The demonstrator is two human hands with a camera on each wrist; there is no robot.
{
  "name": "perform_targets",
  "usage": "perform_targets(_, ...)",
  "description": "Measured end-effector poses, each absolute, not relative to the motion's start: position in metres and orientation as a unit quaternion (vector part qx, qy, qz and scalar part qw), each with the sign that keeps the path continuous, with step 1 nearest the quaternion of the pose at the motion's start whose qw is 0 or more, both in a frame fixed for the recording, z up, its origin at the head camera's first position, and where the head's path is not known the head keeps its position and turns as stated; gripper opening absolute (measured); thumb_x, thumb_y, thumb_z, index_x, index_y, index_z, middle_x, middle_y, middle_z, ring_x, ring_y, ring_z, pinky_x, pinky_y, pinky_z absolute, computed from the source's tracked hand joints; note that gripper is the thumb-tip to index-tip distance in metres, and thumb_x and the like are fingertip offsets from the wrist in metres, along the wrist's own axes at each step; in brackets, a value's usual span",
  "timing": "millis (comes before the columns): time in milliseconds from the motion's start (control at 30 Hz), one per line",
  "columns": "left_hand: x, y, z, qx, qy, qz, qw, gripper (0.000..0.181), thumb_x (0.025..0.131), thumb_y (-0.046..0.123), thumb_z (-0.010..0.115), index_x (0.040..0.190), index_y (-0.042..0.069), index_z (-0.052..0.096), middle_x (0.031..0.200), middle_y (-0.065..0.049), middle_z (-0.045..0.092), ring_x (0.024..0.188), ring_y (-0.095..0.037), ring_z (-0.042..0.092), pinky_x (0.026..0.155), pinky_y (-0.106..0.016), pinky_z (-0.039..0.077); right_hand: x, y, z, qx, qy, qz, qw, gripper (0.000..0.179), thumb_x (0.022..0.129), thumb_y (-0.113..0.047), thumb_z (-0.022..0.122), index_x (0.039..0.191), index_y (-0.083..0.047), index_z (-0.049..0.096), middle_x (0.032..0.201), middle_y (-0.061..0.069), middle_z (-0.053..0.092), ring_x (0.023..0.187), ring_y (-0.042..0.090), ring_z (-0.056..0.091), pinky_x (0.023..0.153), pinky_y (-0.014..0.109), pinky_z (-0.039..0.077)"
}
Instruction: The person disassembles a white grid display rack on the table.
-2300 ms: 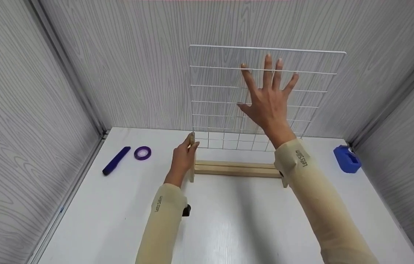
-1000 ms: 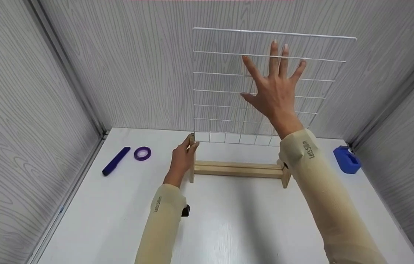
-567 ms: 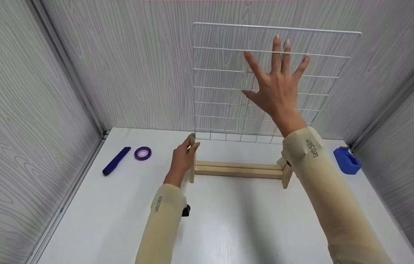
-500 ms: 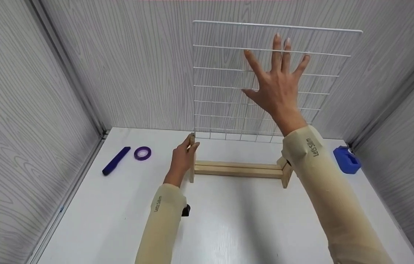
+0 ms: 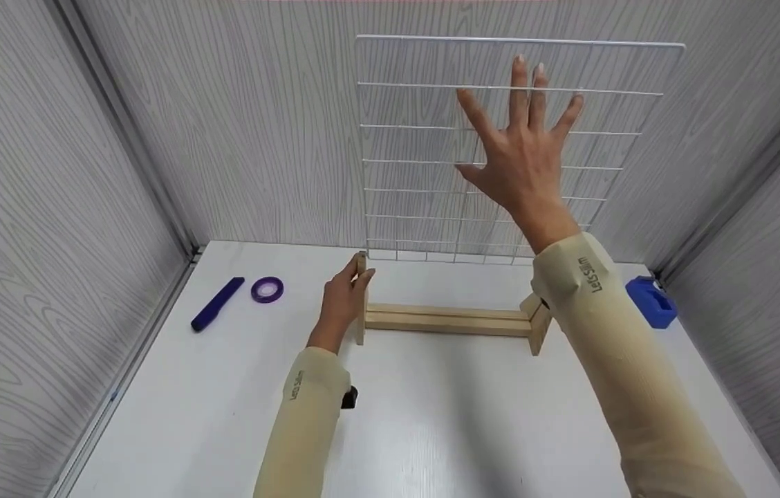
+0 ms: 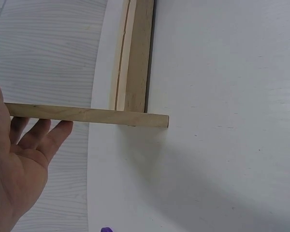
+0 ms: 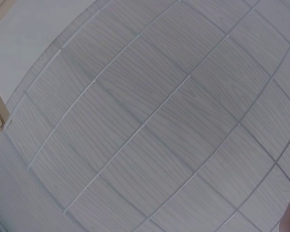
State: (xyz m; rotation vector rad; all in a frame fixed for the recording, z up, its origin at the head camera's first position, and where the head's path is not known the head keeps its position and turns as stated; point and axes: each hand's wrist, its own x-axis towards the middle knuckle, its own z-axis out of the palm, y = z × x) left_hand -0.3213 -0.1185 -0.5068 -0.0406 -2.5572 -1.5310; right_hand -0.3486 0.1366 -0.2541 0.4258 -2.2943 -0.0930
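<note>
Hands (image 5: pixel 341 299) (image 5: pixel 523 166) total two: one grips one wooden stand (image 5: pixel 449 320), one touches one grid (image 5: pixel 418 162).

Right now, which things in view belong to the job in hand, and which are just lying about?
In the job:
wooden stand, its end panel held by the left hand
white wire grid panel, the right hand spread against it

Lying about:
purple tape roll
slim dark purple object, too indistinct to name
blue tape dispenser
</note>
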Motion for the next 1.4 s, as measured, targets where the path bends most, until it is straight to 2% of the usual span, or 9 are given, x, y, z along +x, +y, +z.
perform_targets(500,-0.323,-0.119,-0.509,-0.019,-0.847,-0.526,0.075,0.062,0.106,0.041,0.052,0.159,0.015,0.034,0.158,-0.013,0.044,0.135,-0.034,0.055,0.112,-0.046,0.045,-0.348,0.140,-0.253,0.161,-0.908,-0.028,0.385,0.104,0.082,-0.062,0.076,0.159,-0.053,0.006,0.170,0.022,0.002,0.156,0.048,0.005,0.109,0.085,0.000)
perform_targets(1100,-0.326,-0.124,-0.510,-0.005,-0.834,-0.546,0.078,0.064,0.100,0.042,0.063,0.155,0.017,0.041,0.151,-0.012,0.053,0.137,-0.027,0.055,0.109,-0.039,0.049,-0.349,0.155,-0.251,0.157,-0.905,-0.023,0.396,0.103,0.082,-0.062,0.077,0.159,-0.053,0.009,0.170,0.022,0.004,0.156,0.048,0.007,0.109,0.085,0.001)
perform_targets(1267,-0.324,-0.128,-0.510,0.006,-0.826,-0.560,0.062,0.067,0.098,0.044,0.065,0.156,0.022,0.040,0.153,-0.009,0.052,0.135,-0.027,0.057,0.094,-0.037,0.058,-0.349,0.160,-0.252,0.153,-0.907,-0.029,0.392,0.104,0.081,-0.062,0.077,0.159,-0.053,0.008,0.170,0.023,0.004,0.156,0.048,0.007,0.108,0.085,0.002)
perform_targets(1400,-0.323,-0.131,-0.511,0.006,-0.814,-0.578,0.058,0.068,0.096,0.044,0.068,0.155,0.024,0.042,0.152,-0.007,0.053,0.133,-0.025,0.059,0.081,-0.033,0.060,-0.350,0.164,-0.252,0.142,-0.911,-0.029,0.385,0.104,0.082,-0.062,0.076,0.159,-0.054,0.007,0.170,0.022,0.002,0.156,0.048,0.006,0.109,0.085,0.001)
